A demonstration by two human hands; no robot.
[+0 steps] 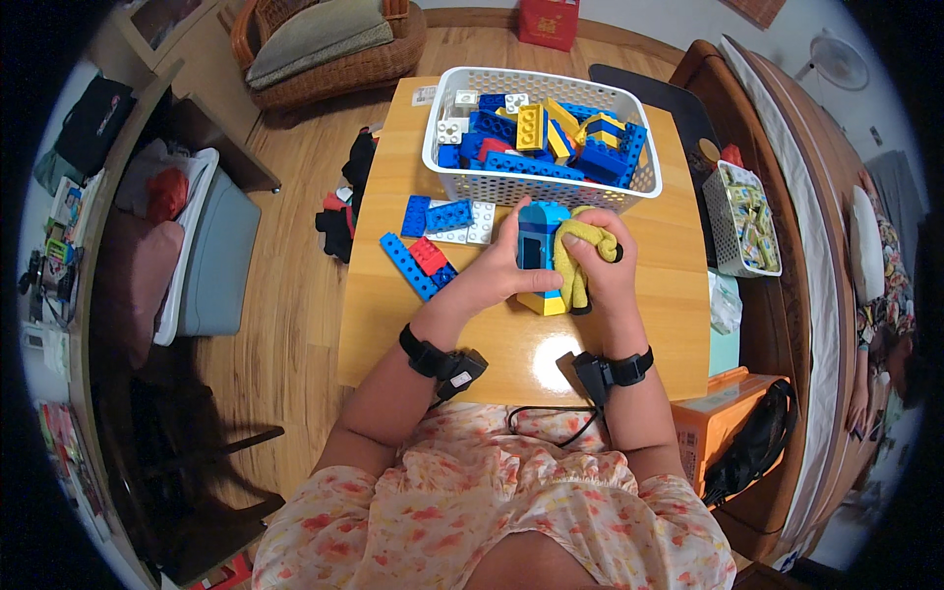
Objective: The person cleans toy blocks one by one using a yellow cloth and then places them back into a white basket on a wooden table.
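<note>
Over the middle of the table, my left hand (492,273) is closed around a blue and yellow toy block piece (536,221) with a dark window-like panel. A yellow cloth (572,264) is gripped in my right hand (608,267) and pressed against the piece's right side. Beyond my hands stands a white perforated basket (541,185) full of blue, yellow, white and red building blocks. Left of my hands lie a white studded plate (480,224), a blue brick (450,214) on it, a long blue beam (405,264) and a red brick (428,256).
The wooden table (393,339) reaches close to my lap. At its right are a small white basket (733,246) of packets and an orange crate (693,433) with a black bag (757,452). A grey-blue bin (221,265) and a wicker chair (334,74) stand left.
</note>
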